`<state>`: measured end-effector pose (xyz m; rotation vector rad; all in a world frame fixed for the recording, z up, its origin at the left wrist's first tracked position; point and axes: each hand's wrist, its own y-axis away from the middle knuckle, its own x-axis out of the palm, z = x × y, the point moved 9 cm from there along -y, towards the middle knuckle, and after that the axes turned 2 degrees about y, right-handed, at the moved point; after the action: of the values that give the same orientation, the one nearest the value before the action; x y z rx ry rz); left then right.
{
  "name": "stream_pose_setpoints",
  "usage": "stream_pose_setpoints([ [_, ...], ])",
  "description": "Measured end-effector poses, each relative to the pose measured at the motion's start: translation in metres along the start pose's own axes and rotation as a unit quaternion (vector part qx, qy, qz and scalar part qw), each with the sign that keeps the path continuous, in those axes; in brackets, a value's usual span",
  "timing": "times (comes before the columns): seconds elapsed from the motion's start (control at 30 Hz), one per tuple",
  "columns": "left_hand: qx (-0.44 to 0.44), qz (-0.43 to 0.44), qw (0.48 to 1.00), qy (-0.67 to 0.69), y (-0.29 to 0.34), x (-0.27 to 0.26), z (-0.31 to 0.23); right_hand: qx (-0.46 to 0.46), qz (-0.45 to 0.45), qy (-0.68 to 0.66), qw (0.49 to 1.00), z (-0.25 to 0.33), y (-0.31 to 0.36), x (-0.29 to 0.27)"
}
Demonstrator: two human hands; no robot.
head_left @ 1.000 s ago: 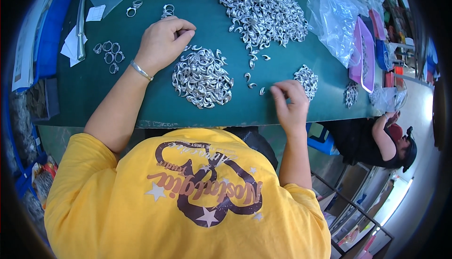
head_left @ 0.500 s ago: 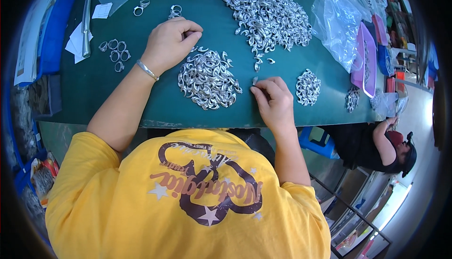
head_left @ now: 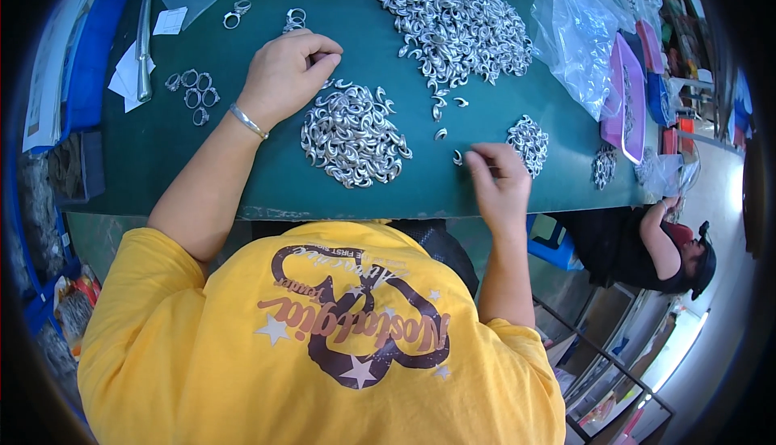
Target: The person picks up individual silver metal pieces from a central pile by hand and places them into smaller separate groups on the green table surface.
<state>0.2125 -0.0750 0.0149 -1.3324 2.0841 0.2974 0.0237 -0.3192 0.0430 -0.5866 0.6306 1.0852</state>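
Note:
My left hand point(head_left: 283, 73) rests on the green table point(head_left: 202, 162) with its fingers curled shut at the upper edge of a middle pile of curved silver metal pieces point(head_left: 352, 134). I cannot see anything inside it. A thin silver bracelet point(head_left: 246, 120) sits on its wrist. My right hand point(head_left: 497, 178) is near the table's front edge, and its fingertips pinch one small silver piece point(head_left: 458, 156). A small heap of silver pieces point(head_left: 529, 142) lies just right of that hand.
A large heap of silver pieces point(head_left: 444, 21) lies at the back, with loose ones below it. Silver rings point(head_left: 194, 93) and white paper slips point(head_left: 129, 77) lie at left. Clear plastic bags point(head_left: 582, 41) and a purple tray point(head_left: 626, 97) are at right. Another person point(head_left: 655, 247) sits lower right.
My right hand went left to the middle pile half a second ago and has come back right, pinching one small piece. My left hand stayed curled at the pile's top.

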Motion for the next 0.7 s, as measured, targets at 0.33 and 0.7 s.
stream_pose_setpoints([
  [0.33,-0.011,0.007,1.000,0.003,0.001,-0.001,0.000,0.017,-0.155,0.147,0.977,-0.030,-0.004,-0.055],
  [0.7,0.000,0.004,1.000,0.010,0.000,0.001,0.001,-0.248,0.013,0.098,0.964,0.056,-0.014,0.031],
])
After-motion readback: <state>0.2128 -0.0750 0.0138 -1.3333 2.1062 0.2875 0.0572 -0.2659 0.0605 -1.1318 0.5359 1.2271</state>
